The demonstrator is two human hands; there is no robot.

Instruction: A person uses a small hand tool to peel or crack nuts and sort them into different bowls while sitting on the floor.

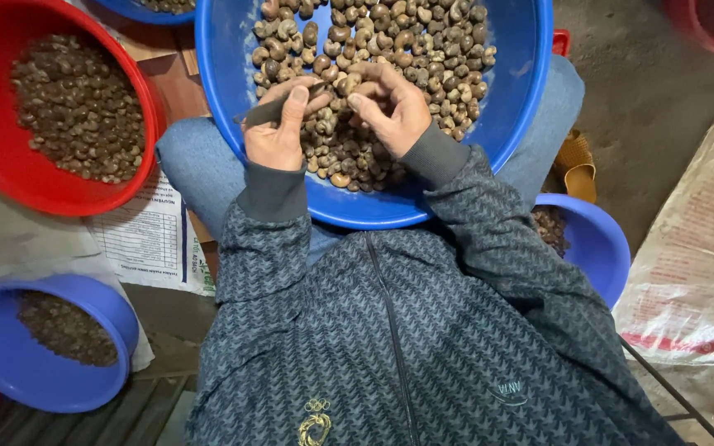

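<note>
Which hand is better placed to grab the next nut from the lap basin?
Right hand, probably: its fingers rest on the cashew nuts in the blue basin, while the left hand grips a dark tool.

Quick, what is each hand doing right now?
Left hand: closed around a dark tool.
Right hand: fingers curled, pinching a nut over the big blue basin.

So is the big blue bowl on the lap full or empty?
Partly full: nuts cover much of the big blue bowl, but bare blue shows at its sides.
</note>
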